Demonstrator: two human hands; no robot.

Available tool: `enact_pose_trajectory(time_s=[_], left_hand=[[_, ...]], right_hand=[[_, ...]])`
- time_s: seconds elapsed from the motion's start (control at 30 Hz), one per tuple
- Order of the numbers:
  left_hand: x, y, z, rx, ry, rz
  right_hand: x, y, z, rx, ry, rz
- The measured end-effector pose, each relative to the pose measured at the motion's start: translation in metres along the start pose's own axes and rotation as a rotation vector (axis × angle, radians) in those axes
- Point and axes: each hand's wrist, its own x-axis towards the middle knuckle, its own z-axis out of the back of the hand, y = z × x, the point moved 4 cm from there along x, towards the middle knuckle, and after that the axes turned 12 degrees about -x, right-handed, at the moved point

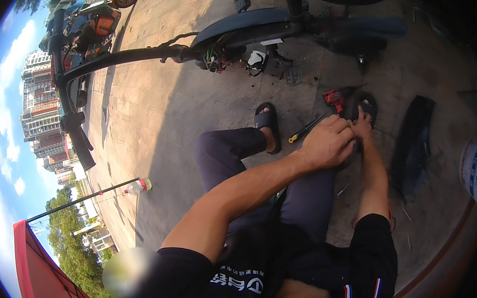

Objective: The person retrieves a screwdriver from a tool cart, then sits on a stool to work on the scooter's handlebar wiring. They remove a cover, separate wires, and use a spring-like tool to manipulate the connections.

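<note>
In front of my right knee, both hands meet. The fingers of my left hand [328, 141] are curled and pressed together; what they grip is hidden behind the knuckles. My right hand [363, 125] comes against it from the right, its fingertips bunched at the same spot, and the thing between them is too small or covered to name. Just beyond lies a red cordless drill [334, 101] beside my sandalled foot. To the left of my hands, a yellow-handled tool [294, 138] with a long dark shaft rests on the pavement.
An electric bike [251, 27] stands ahead, with loose coloured wires [214, 58] exposed. A dark curved panel [414, 135] lies right, near a white bucket [472, 172]. A small screwdriver [342, 190] lies by my leg. A bottle [138, 186] hangs from the red canopy's [28, 266] pole.
</note>
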Motion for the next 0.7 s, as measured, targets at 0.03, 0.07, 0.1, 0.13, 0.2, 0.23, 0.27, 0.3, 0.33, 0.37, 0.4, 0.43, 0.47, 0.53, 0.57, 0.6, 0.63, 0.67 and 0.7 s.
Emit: enact_pose_trajectory(time_s=[0.03,0.07,0.1,0.13,0.2,0.23,0.27,0.3,0.33,0.37,0.4,0.43,0.47,0.53,0.57,0.6,0.63,0.67,0.7], left_hand=[[-0.001,0.001,0.0,0.003,0.027,0.031],[-0.001,0.0,-0.001,-0.007,0.035,0.028],[-0.001,0.001,0.0,-0.009,0.038,0.026],[-0.001,0.001,0.0,-0.01,0.043,0.025],[-0.001,0.001,0.001,-0.013,0.049,0.018],[-0.001,0.001,0.001,-0.014,0.051,0.014],[0.0,0.001,0.001,-0.012,0.058,0.016],[0.0,0.0,0.001,-0.01,0.064,0.02],[0.0,0.0,0.001,-0.007,0.071,0.024],[0.001,-0.001,0.002,-0.014,0.07,0.011],[0.001,-0.002,0.002,-0.011,0.072,0.012],[0.001,-0.003,0.002,-0.01,0.074,0.012],[0.002,-0.003,0.002,-0.012,0.074,0.011],[0.003,-0.004,0.001,-0.019,0.079,0.013],[0.003,-0.003,0.001,-0.021,0.082,0.019],[0.004,-0.003,0.002,-0.019,0.085,0.031],[0.004,-0.002,0.002,-0.019,0.083,0.038],[0.003,-0.002,0.001,-0.014,0.097,0.039],[0.003,-0.001,0.001,-0.009,0.109,0.043]], right_hand=[[-0.001,0.001,0.001,0.013,0.047,-0.028],[-0.002,0.004,0.003,0.007,0.072,-0.028],[-0.002,0.006,0.003,0.002,0.105,-0.045],[-0.003,0.006,0.004,0.007,0.136,-0.079],[-0.008,0.009,0.009,-0.048,0.074,-0.045],[-0.01,0.01,0.009,-0.078,0.05,-0.059],[-0.012,0.009,0.01,-0.122,0.044,-0.09],[-0.013,0.01,0.01,-0.127,0.033,-0.106],[-0.014,0.009,0.011,-0.083,0.027,-0.09],[-0.013,0.012,0.011,-0.054,0.021,-0.085],[-0.014,0.01,0.011,-0.034,0.047,-0.115],[-0.013,0.01,0.012,-0.007,0.067,-0.126],[-0.013,0.012,0.013,0.001,0.062,-0.105],[-0.014,0.013,0.016,-0.013,0.097,-0.139],[-0.014,0.014,0.019,-0.006,0.085,-0.124],[-0.015,0.016,0.021,-0.005,0.09,-0.126],[-0.017,0.018,0.023,-0.008,0.11,-0.139],[-0.02,0.019,0.026,-0.002,0.107,-0.135],[-0.022,0.021,0.029,0.0,0.116,-0.143]])
